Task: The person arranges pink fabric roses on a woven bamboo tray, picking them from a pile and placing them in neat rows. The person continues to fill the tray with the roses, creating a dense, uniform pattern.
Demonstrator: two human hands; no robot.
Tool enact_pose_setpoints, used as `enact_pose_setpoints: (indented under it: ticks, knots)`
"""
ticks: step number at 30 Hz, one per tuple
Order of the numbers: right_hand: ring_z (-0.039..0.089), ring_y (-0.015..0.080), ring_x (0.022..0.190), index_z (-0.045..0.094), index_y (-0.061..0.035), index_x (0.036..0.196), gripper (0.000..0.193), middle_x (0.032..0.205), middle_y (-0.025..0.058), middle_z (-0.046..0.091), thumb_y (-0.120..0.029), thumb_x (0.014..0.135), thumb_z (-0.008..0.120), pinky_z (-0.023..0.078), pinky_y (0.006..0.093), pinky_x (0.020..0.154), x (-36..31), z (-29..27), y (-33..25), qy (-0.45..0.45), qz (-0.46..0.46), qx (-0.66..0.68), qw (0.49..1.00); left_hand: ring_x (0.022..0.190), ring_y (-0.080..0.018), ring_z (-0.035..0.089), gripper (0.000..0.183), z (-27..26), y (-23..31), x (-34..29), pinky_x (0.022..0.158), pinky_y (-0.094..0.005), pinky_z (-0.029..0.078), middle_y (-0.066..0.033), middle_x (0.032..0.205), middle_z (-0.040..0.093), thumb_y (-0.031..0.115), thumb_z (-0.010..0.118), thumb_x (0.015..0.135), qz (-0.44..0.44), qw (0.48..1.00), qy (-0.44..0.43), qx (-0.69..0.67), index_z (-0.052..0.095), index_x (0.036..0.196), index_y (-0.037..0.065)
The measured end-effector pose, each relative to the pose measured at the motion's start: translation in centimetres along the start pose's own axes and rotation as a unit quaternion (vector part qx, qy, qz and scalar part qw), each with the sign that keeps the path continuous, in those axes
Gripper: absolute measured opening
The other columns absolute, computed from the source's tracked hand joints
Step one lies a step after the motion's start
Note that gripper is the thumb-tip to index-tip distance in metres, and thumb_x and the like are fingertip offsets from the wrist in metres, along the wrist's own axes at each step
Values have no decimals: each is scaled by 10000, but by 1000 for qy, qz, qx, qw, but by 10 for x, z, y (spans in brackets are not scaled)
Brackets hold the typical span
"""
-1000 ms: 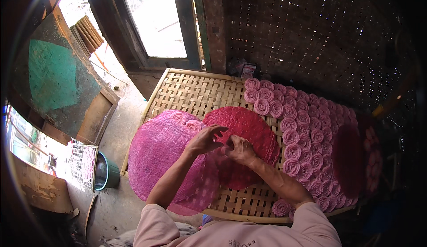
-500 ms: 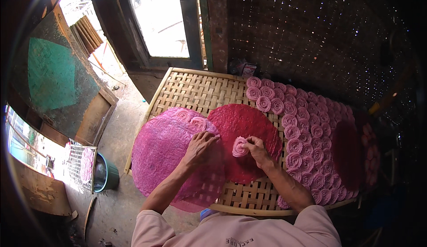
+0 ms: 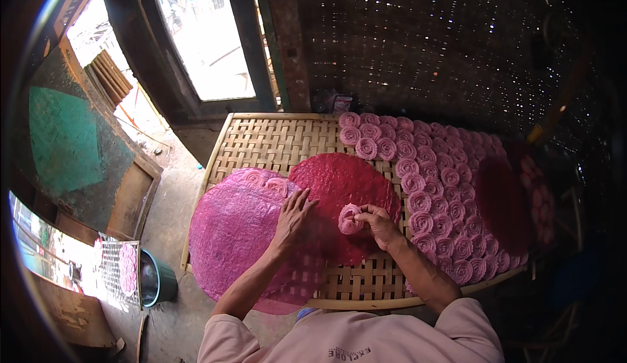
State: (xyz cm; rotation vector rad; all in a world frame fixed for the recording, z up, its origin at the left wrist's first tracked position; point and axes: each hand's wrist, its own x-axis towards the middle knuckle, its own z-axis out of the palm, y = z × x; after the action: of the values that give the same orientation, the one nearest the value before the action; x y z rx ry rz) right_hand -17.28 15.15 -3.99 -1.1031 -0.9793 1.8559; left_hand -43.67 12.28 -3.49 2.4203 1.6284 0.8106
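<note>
My right hand (image 3: 384, 228) pinches a pale pink rosette (image 3: 349, 223), a coiled rose shape, between thumb and fingers. It is held over the round, glossy, deep red sheet (image 3: 343, 177). My left hand (image 3: 295, 218) lies with fingers spread where a larger magenta-pink round sheet (image 3: 235, 239) meets the red one. Near the far edge of the magenta sheet sit two pink rosettes (image 3: 277, 186). Rows of similar rosettes (image 3: 449, 196) cover the right part of the woven bamboo rack (image 3: 274, 137) under the sheets.
Farther right, a dark red round piece (image 3: 501, 205) lies in shadow beside more rosettes. A green bucket (image 3: 160, 278) stands on the floor at left, next to a small rack (image 3: 121, 268) holding pink rosettes. A perforated woven wall (image 3: 418, 43) rises behind the rack.
The whole view has shifted slightly. My left hand's fingers have spread out flatter on the sheets. My right hand still pinches the rosette, which has turned and shows an open ring side.
</note>
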Motion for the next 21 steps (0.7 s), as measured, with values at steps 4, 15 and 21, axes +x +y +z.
enact_pose_setpoints:
  ticks: [4, 15, 21]
  knots:
    - [618, 106, 893, 652, -46, 1039, 193, 963, 24, 672, -104, 857, 680, 475, 262, 823, 6, -6, -13, 16, -13, 1, 1000, 1405, -384, 362, 551, -13, 18, -9, 1151, -491, 300, -181, 1494, 431, 199, 724, 774, -55, 996, 25, -61, 583, 1301, 118]
    - [629, 150, 879, 612, 10, 1096, 364, 979, 62, 634, -84, 773, 749, 535, 308, 780, 131, 6, -86, 0, -158, -208, 965, 1341, -355, 473, 428, -69, 86, -96, 1109, -445, 390, -167, 1393, 549, 40, 727, 773, -206, 941, 165, -211, 659, 1195, 68]
    - [662, 173, 684, 701, 21, 903, 185, 821, 79, 702, -74, 757, 766, 553, 307, 632, 268, 28, -115, -5, -211, -192, 958, 1316, -329, 510, 408, -88, 108, -140, 1101, -431, 398, -165, 1369, 576, 13, 712, 750, -327, 889, 226, -228, 679, 1157, 32]
